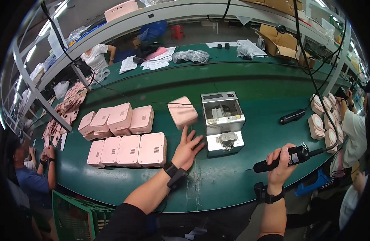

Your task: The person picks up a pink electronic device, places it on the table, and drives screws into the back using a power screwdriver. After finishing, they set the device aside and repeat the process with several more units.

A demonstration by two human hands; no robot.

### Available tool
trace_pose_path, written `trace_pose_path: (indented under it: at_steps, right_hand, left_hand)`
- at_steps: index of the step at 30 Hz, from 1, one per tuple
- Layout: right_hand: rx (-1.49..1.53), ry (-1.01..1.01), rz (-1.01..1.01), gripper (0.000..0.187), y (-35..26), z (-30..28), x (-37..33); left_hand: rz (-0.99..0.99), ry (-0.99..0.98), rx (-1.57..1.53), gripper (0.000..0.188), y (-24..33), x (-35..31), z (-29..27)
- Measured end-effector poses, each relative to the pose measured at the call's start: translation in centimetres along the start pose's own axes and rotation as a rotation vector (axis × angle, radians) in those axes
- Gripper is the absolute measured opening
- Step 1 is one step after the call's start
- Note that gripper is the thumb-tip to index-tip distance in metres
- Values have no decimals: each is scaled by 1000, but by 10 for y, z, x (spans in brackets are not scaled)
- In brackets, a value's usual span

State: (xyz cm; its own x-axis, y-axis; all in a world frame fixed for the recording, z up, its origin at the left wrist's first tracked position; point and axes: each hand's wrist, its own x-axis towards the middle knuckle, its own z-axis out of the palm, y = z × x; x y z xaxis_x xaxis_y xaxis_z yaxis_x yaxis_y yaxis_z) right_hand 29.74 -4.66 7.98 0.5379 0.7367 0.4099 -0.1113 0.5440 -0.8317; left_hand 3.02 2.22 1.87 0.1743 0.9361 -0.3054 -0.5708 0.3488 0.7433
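My left hand [187, 149] lies palm-down over the green bench with its fingers spread and nothing in them. Just beyond its fingertips sits a tilted pink plastic box [182, 111]; whether they touch I cannot tell. In my right hand [280, 165] is a black corded electric screwdriver [296, 155], its thin bit pointing left. Between the two hands stands a grey metal screw feeder [224, 127] with small screws in its open top tray. Pink boxes [128, 150] with vent slots and corner holes are arranged in rows left of my left hand, some of them stacked.
A second black screwdriver [292, 116] lies right of the feeder. Pink housings with round white parts [316, 126] crowd the right end. Flat pink pieces [66, 107] pile up at far left. The screwdriver's cable [318, 82] hangs from above. Co-workers sit at both sides; a green crate [74, 217] stands below the bench.
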Motion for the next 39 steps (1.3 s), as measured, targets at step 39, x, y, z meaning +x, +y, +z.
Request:
trace_pose_path:
  at_steps: [39]
  right_hand:
    - [102,-243,18,20,-36,74,38]
  left_hand:
    - [623,-556,1356,92,8,-50,-26]
